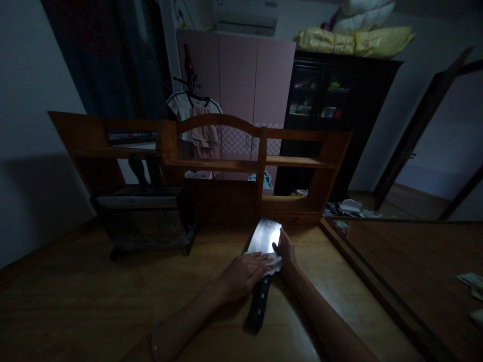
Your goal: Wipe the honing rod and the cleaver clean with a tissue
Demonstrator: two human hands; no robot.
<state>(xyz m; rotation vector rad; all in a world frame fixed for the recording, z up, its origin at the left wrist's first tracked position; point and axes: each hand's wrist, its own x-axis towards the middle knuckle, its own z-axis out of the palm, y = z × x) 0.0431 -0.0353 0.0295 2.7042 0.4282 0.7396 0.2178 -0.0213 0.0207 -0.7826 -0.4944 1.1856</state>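
A cleaver (264, 235) with a broad shiny blade lies at the middle of the wooden table, its black riveted handle (260, 301) pointing toward me. My left hand (245, 274) presses a crumpled white cloth (278, 264) onto the blade near the handle, fingers together and stretched across it. At the blade's right side, my right hand (287, 253) grips the cleaver by its edge, the thumb on the blade face. Part of the cloth is hidden beneath my left fingers.
A dark knife holder (141, 216) with black-handled tools (139, 173) upright in it stands at the left. Along the table's back runs a wooden shelf unit (222, 164). The raised wooden edge (370, 271) borders the right side, with the floor beyond.
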